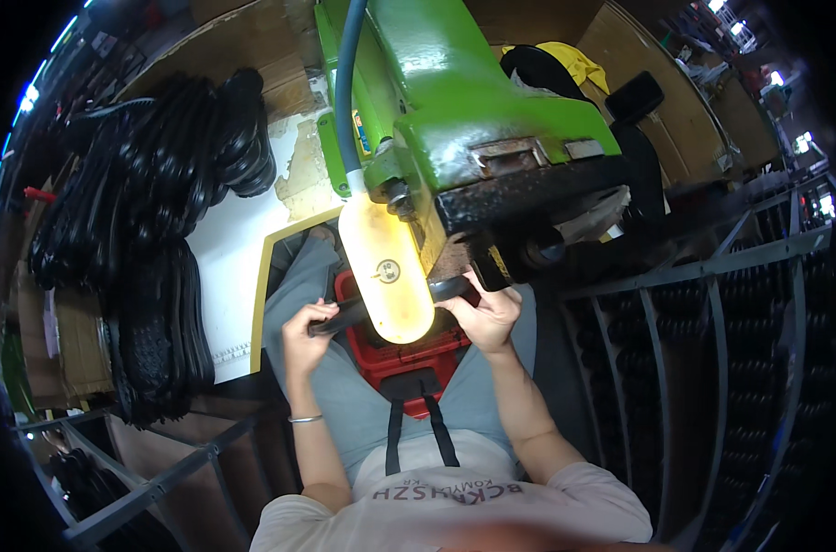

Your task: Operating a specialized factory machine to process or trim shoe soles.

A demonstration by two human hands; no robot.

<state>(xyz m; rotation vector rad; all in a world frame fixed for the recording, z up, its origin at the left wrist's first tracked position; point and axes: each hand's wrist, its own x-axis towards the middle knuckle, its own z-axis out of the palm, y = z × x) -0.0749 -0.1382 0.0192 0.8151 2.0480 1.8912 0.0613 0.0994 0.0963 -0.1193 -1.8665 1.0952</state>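
Observation:
My left hand [305,337] is closed on one end of a black shoe sole [346,318]. The other end lies in my right hand [488,319], whose fingers are closed round it. Seen nearly edge-on, the sole runs across in front of my lap, beneath the head of a green machine [478,101]. A lit yellow-white lamp [386,267] on a grey-blue hose hangs over the middle of the sole and hides that part. Whether the sole touches the machine's working part cannot be seen.
Stacks of black soles [170,147] lie on the white tabletop [229,267] with a yellow edge at left. A red plastic container [390,368] is between my knees. Metal racks [662,368] with dark items stand at right, another frame [151,497] at lower left.

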